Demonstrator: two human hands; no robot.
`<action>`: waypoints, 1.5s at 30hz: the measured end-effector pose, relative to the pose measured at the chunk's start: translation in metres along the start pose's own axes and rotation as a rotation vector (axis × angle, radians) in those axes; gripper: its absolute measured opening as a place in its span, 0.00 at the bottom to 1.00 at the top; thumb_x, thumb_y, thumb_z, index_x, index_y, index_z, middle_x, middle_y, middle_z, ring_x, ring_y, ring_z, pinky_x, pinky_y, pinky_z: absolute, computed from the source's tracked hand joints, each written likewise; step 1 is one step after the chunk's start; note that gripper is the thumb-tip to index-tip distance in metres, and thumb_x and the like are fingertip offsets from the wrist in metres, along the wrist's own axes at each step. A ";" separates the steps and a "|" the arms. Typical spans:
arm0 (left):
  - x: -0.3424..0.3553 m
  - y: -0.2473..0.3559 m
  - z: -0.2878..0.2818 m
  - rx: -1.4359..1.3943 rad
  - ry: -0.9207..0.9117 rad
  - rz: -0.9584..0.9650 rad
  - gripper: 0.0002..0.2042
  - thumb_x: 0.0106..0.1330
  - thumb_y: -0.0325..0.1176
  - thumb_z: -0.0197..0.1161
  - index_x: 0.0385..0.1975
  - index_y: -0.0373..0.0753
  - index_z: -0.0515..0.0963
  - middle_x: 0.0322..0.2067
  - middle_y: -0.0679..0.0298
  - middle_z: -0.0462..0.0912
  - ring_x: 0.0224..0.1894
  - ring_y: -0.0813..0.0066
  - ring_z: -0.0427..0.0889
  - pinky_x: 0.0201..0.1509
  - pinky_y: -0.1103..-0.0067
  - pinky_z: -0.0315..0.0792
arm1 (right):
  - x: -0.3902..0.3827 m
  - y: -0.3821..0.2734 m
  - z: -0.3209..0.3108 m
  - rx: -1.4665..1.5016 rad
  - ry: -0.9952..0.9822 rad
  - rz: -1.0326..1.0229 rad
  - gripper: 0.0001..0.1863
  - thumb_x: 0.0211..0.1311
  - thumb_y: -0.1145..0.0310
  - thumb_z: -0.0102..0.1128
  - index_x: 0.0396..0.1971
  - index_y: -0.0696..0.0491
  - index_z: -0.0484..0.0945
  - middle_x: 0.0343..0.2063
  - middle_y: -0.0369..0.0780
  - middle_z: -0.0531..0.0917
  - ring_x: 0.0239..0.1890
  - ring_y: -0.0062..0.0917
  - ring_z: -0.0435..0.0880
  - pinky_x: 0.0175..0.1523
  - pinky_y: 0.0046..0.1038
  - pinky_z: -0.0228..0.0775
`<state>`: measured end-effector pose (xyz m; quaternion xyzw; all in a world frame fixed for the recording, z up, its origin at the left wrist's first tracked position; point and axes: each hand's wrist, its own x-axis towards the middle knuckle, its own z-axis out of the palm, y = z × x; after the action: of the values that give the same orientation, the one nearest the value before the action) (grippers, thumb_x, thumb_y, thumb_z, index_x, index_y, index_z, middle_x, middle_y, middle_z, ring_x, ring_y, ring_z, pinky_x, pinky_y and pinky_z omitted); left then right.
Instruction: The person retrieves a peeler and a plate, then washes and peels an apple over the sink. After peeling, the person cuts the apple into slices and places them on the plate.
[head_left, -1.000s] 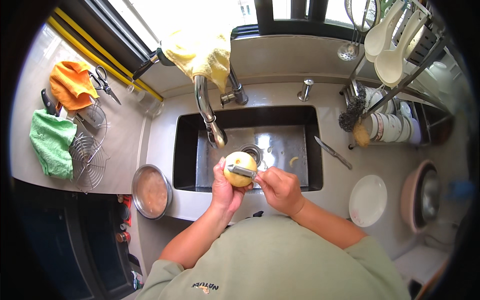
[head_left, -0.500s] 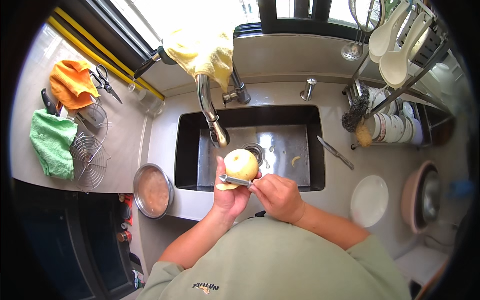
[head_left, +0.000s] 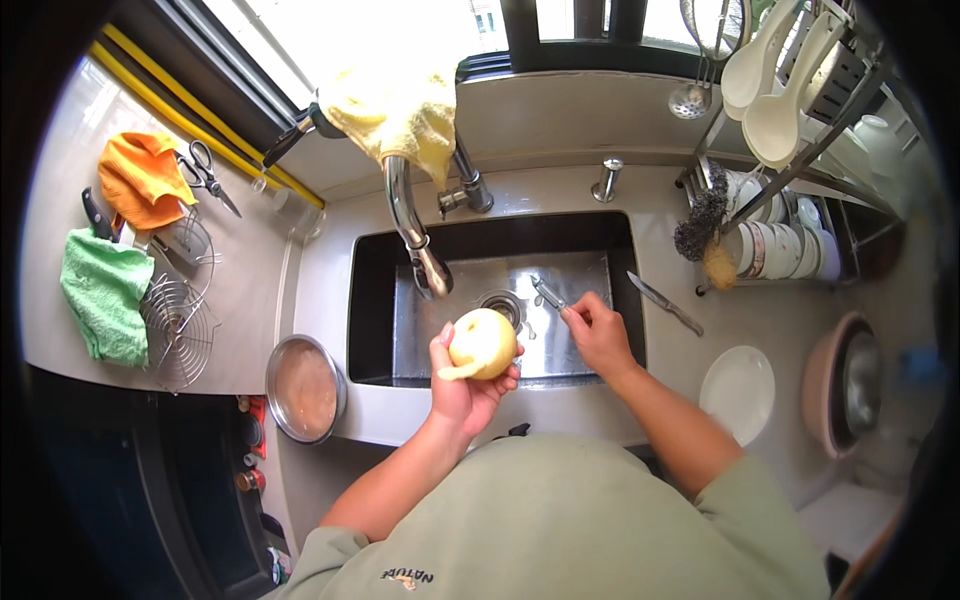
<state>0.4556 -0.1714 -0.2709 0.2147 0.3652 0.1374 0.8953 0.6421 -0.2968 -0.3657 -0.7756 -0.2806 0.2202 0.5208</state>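
My left hand cups a round yellow fruit, perhaps a pear, at the near edge of the sink; a strip of peel dangles from its lower left. In my right hand is a silver peeler, held over the right part of the stainless sink, apart from the fruit. Above the sink's left half curves a chrome tap with a yellow cloth draped over it. A knife lies beside the sink's right edge.
A metal bowl of pinkish liquid sits left of the sink. Cloths, scissors and wire racks occupy the left counter. On the right are a white plate, stacked basins, a dish rack and hanging ladles.
My right hand has moved up and right with the peeler, away from the fruit. My left hand still holds the fruit near the same place.
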 end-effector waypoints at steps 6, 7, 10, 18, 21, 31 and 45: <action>0.022 0.002 -0.019 -0.122 -0.037 -0.084 0.34 0.76 0.65 0.34 0.45 0.39 0.77 0.30 0.57 0.82 0.18 0.70 0.71 0.16 0.79 0.58 | -0.047 -0.085 0.020 -0.104 0.043 -0.693 0.08 0.64 0.74 0.72 0.31 0.55 0.79 0.24 0.43 0.79 0.24 0.38 0.81 0.29 0.35 0.74; 0.020 0.003 -0.017 -0.103 -0.031 -0.065 0.33 0.76 0.65 0.34 0.45 0.39 0.77 0.30 0.57 0.82 0.17 0.70 0.71 0.16 0.79 0.58 | -0.045 -0.084 0.019 -0.126 0.054 -0.734 0.08 0.64 0.75 0.71 0.31 0.55 0.78 0.24 0.43 0.79 0.24 0.39 0.81 0.29 0.35 0.73; 0.013 0.008 -0.011 -0.007 -0.025 -0.020 0.31 0.76 0.63 0.36 0.47 0.41 0.77 0.29 0.53 0.84 0.15 0.69 0.71 0.14 0.80 0.58 | -0.025 -0.070 0.015 -0.154 0.128 -0.755 0.08 0.65 0.75 0.70 0.30 0.55 0.77 0.22 0.43 0.76 0.23 0.40 0.79 0.28 0.38 0.72; 0.013 0.009 -0.021 0.006 -0.200 -0.007 0.28 0.71 0.61 0.50 0.56 0.44 0.78 0.46 0.53 0.86 0.30 0.58 0.81 0.31 0.72 0.74 | -0.016 -0.039 -0.002 0.273 -0.034 0.021 0.09 0.70 0.68 0.67 0.38 0.57 0.77 0.26 0.39 0.84 0.27 0.22 0.82 0.35 0.26 0.76; 0.017 0.007 -0.023 0.060 -0.172 0.059 0.27 0.71 0.60 0.50 0.56 0.45 0.78 0.47 0.57 0.86 0.33 0.61 0.82 0.34 0.71 0.75 | -0.033 -0.072 0.012 0.301 -0.022 -0.139 0.18 0.63 0.63 0.76 0.41 0.56 0.76 0.28 0.38 0.84 0.27 0.21 0.83 0.35 0.24 0.77; 0.063 0.011 -0.036 1.188 0.211 1.066 0.30 0.63 0.33 0.76 0.64 0.32 0.71 0.60 0.55 0.75 0.58 0.63 0.80 0.64 0.67 0.76 | -0.030 -0.061 0.010 0.052 0.075 -0.303 0.20 0.63 0.66 0.76 0.45 0.56 0.73 0.24 0.40 0.80 0.24 0.25 0.79 0.31 0.30 0.74; 0.032 0.004 -0.002 -0.055 -0.005 -0.073 0.30 0.78 0.63 0.46 0.55 0.40 0.76 0.47 0.47 0.85 0.35 0.61 0.84 0.30 0.77 0.76 | -0.049 -0.077 -0.004 -0.141 0.004 -0.609 0.09 0.66 0.72 0.68 0.43 0.56 0.79 0.32 0.44 0.84 0.33 0.40 0.87 0.36 0.37 0.79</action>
<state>0.4760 -0.1550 -0.2893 0.1770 0.3668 0.1139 0.9062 0.5921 -0.3084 -0.2899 -0.6906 -0.5136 0.0324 0.5081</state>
